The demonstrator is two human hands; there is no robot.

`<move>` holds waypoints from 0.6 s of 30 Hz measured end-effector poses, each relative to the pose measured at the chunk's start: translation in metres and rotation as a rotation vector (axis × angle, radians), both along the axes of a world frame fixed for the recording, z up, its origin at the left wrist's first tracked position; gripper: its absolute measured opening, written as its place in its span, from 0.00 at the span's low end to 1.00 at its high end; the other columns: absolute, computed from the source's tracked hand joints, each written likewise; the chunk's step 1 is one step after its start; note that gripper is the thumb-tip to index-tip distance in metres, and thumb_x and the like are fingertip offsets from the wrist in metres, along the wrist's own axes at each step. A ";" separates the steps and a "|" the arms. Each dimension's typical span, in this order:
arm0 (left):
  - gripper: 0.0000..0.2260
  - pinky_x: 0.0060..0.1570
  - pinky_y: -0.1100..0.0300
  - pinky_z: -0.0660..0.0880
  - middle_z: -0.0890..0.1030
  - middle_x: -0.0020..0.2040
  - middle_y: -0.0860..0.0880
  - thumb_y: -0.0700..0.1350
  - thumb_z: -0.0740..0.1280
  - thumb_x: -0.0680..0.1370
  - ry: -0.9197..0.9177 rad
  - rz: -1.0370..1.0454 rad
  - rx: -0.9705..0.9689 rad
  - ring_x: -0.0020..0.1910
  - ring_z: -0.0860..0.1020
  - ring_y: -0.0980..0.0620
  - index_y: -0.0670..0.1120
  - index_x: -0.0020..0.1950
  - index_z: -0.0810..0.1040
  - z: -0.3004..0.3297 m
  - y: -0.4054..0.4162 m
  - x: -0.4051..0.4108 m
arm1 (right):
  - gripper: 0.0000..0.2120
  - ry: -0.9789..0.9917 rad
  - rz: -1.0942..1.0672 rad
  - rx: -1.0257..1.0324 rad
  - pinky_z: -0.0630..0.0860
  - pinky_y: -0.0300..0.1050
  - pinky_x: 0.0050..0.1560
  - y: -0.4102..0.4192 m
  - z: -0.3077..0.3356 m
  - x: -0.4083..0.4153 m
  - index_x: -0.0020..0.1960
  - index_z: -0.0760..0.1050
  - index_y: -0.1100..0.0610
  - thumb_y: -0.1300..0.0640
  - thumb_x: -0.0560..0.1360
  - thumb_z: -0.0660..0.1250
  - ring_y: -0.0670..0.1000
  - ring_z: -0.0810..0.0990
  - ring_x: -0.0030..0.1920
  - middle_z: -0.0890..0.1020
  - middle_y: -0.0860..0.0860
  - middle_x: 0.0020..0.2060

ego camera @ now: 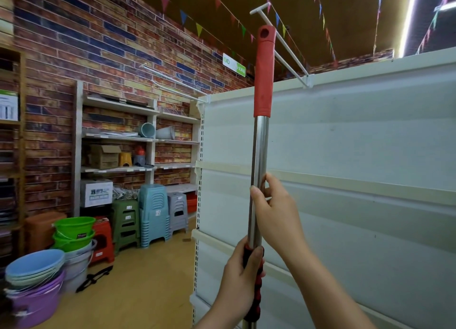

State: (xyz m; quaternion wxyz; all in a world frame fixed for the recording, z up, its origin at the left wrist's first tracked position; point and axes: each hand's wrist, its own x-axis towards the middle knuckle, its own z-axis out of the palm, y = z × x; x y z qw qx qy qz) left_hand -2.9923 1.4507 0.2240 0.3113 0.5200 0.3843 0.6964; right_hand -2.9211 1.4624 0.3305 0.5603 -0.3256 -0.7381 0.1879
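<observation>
A shiny metal pole (259,155) stands upright in front of me, with a red plastic cap with a hanging hole (264,69) at its top and a red-and-black ribbed collar (256,294) lower down. My left hand (240,276) grips the ribbed collar, thumb across its top. My right hand (274,212) holds the bare metal tube just above, thumb and fingers wrapped round it. The pole's lower end is out of view.
A white bare shelving unit (345,155) stands right behind the pole. At the left are stacked plastic stools (154,212), green buckets (74,232), stacked basins (34,274) and wall shelves (118,138) against a brick wall. The wooden floor (138,284) lies open between them.
</observation>
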 end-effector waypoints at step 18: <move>0.07 0.28 0.66 0.67 0.72 0.31 0.51 0.44 0.60 0.79 0.048 -0.053 -0.026 0.28 0.70 0.55 0.40 0.47 0.71 0.007 0.013 -0.010 | 0.14 0.003 -0.022 -0.009 0.76 0.54 0.51 0.018 0.008 -0.003 0.63 0.69 0.55 0.53 0.79 0.59 0.56 0.79 0.47 0.76 0.48 0.38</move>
